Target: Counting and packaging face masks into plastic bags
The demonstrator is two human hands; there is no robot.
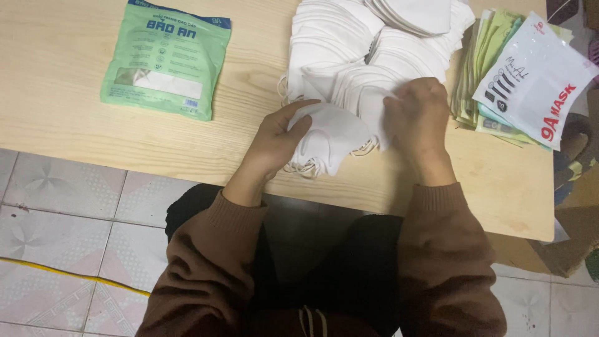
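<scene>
My left hand [277,138] grips a small bunch of folded white face masks [331,138] near the front edge of a low wooden table [81,134]. My right hand [419,115] rests fingers-down on the near end of a large spread pile of white masks [349,43], touching the masks at the bunch's right side. Elastic ear loops hang out under the held bunch. Both arms wear brown knit sleeves.
A sealed green mask packet [167,59] lies at the table's left. At the right sits a stack of flat green pouches [483,75] with a white pouch [536,78] on top. Tiled floor lies below, and cardboard sits at the right edge.
</scene>
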